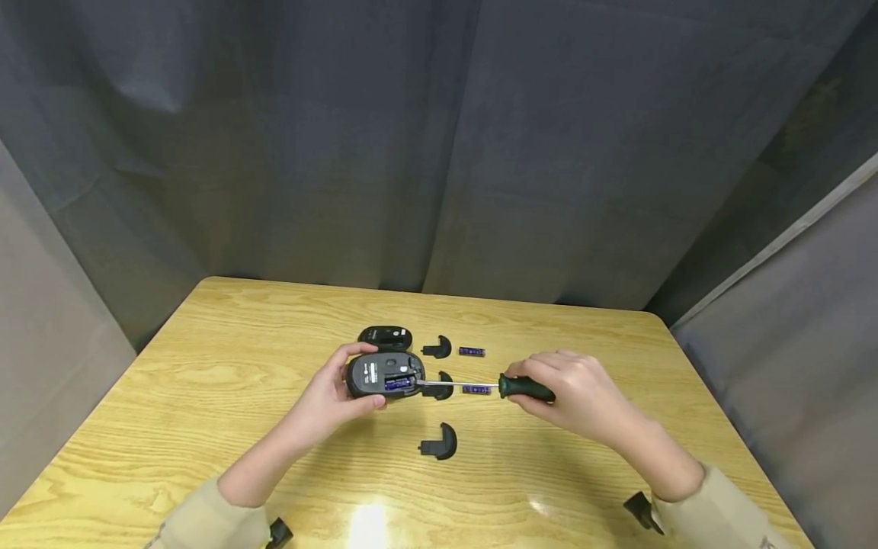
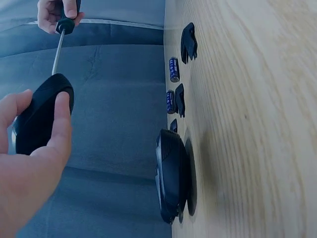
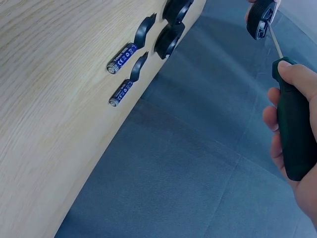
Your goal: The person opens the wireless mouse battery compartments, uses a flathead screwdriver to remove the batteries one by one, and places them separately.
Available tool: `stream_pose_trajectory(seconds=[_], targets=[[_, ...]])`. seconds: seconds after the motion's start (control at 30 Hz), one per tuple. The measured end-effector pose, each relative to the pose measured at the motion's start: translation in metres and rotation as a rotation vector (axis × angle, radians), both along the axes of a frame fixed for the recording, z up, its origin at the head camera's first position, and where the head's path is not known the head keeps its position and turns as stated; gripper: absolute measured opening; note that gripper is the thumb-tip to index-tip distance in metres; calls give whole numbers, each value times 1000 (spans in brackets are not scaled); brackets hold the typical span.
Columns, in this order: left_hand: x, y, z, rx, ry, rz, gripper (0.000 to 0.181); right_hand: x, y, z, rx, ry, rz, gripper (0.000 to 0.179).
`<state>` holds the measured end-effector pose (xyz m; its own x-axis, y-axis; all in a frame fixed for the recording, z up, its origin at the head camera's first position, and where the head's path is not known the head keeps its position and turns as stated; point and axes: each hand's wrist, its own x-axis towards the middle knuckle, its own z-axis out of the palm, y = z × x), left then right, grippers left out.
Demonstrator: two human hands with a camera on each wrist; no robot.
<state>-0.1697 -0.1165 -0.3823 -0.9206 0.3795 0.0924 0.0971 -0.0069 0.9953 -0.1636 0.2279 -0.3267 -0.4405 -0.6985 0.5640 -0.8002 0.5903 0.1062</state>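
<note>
My left hand point(image 1: 332, 393) holds a black computer mouse point(image 1: 366, 375) above the table, underside toward the head camera, thumb and fingers at its edges. A blue battery point(image 1: 396, 384) lies in its uncovered compartment. My right hand point(image 1: 576, 390) grips the dark green handle of a screwdriver point(image 3: 296, 124). Its metal shaft points left, and the tip reaches the compartment's right end beside the battery; exact contact is too small to tell. The left wrist view shows the held mouse's smooth top point(image 2: 42, 111), hiding the tip.
Another mouse point(image 1: 386, 333) lies upside down behind the held one; the right wrist view shows two mice on the table. Black battery covers point(image 1: 449, 441) form a column right of them. Two blue batteries point(image 1: 472, 351) lie beside the farther covers. A grey curtain point(image 1: 439, 152) hangs behind the wooden table point(image 1: 274, 320).
</note>
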Motion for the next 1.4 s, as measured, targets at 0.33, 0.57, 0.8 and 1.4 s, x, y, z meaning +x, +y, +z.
stream_pose_trajectory(seconds=[0.33,0.57,0.8,1.4], targets=[[1,4,0,-42,12,61,79,4,0,5,9,-3,0,28],[2,5,2,-113,34,90,78,5,-1,6,15,0,11,28],[4,5,1,-165,81,106,76,7,-4,8,38,12,9,28],[7,11,2,-308,230,172,72,8,-12,12,122,157,78,37]])
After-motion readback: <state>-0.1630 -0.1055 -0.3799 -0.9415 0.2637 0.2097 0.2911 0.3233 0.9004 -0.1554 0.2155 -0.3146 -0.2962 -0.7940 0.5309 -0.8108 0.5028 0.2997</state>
